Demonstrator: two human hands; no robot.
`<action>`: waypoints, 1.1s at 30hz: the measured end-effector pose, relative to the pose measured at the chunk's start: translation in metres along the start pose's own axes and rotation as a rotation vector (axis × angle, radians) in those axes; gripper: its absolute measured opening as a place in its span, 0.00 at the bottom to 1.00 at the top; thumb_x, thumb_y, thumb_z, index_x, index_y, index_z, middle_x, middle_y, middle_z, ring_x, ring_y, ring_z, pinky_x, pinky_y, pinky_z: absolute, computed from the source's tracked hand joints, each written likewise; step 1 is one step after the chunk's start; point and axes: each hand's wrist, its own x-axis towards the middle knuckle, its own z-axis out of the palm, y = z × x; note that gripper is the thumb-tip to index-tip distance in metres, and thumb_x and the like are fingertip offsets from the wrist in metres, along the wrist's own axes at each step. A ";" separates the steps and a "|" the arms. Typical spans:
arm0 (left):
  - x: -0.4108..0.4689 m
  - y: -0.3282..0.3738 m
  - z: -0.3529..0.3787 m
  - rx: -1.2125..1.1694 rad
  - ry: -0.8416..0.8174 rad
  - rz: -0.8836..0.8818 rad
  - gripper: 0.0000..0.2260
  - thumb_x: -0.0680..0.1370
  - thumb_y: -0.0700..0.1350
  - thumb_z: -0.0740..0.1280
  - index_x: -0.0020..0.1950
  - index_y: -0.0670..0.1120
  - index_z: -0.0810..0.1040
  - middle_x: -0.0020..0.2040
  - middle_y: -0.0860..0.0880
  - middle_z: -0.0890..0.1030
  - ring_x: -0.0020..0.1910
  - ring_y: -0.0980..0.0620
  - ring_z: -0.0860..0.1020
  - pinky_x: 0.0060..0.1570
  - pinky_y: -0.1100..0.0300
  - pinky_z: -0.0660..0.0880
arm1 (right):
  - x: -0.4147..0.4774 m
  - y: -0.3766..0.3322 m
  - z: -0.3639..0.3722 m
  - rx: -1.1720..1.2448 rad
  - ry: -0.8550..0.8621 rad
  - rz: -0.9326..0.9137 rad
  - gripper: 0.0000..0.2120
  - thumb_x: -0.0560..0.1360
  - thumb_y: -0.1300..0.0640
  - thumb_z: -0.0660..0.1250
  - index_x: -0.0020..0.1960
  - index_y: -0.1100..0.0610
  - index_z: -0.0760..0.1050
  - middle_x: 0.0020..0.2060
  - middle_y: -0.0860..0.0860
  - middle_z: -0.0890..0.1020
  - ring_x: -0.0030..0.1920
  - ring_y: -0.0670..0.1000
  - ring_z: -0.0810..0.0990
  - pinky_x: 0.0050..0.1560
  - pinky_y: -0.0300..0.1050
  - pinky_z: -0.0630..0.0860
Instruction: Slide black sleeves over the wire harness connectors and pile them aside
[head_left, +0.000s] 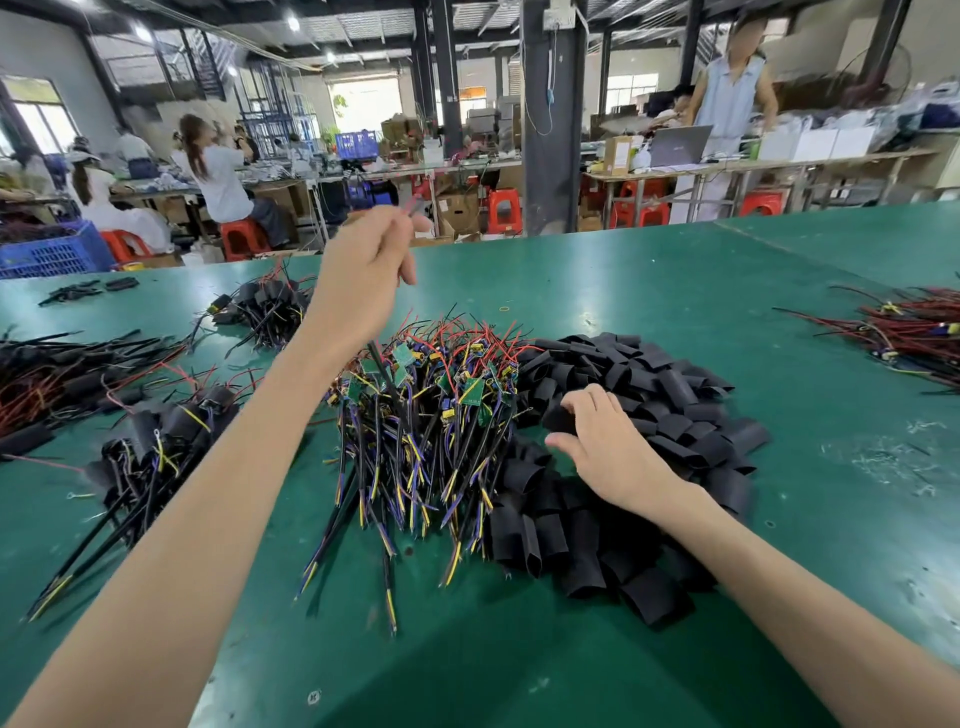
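Hands: the left hand (363, 275) is raised above the middle of the tabletop, fingertips pinched on a wire harness (411, 208), blurred at that end. The right hand (608, 447) lies on the sleeve pile, fingers and thumb curled round one black sleeve (558, 420).
Sleeve pile (675, 415): loose black tubes heaped right of the tabletop's middle, running toward the near edge.
Harness heap (431, 415): bare harnesses with green boards, red leads and yellow-purple wires, touching the sleeve pile's left side.
Sleeved harnesses: one bunch (156, 441) lies left of the heap and another (270, 306) lies nearer the far edge.
Other wires: a dark and red mass (52, 374) at the left edge, and a red bundle (914, 332) at the right edge.
Tabletop (675, 291): green mat, scuffed, with pale scraps toward the right edge.
Room: an open workshop beyond the far edge, with seated workers (218, 171) at benches, red stools (503, 208), a blue crate (52, 252), a dark pillar (550, 119), a laptop (678, 145) and a standing person (730, 98).
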 end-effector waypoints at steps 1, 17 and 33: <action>-0.008 0.003 -0.002 0.105 -0.083 0.056 0.12 0.83 0.43 0.54 0.58 0.46 0.77 0.33 0.51 0.76 0.24 0.61 0.65 0.27 0.70 0.62 | 0.000 -0.001 -0.001 0.030 0.005 0.004 0.21 0.78 0.48 0.61 0.63 0.62 0.65 0.57 0.56 0.69 0.59 0.56 0.67 0.62 0.50 0.65; -0.064 0.013 -0.023 0.523 -0.293 0.155 0.15 0.81 0.46 0.52 0.53 0.50 0.79 0.40 0.51 0.80 0.41 0.50 0.71 0.46 0.48 0.72 | -0.005 -0.010 -0.007 0.117 0.051 -0.086 0.21 0.79 0.51 0.61 0.65 0.63 0.66 0.56 0.56 0.70 0.58 0.56 0.68 0.61 0.45 0.63; -0.115 -0.033 0.034 0.003 -0.283 -0.036 0.10 0.83 0.41 0.55 0.50 0.49 0.75 0.35 0.56 0.80 0.30 0.38 0.73 0.34 0.51 0.68 | -0.002 -0.012 -0.007 0.394 0.171 -0.086 0.16 0.75 0.61 0.68 0.60 0.65 0.71 0.50 0.52 0.71 0.48 0.48 0.69 0.49 0.36 0.62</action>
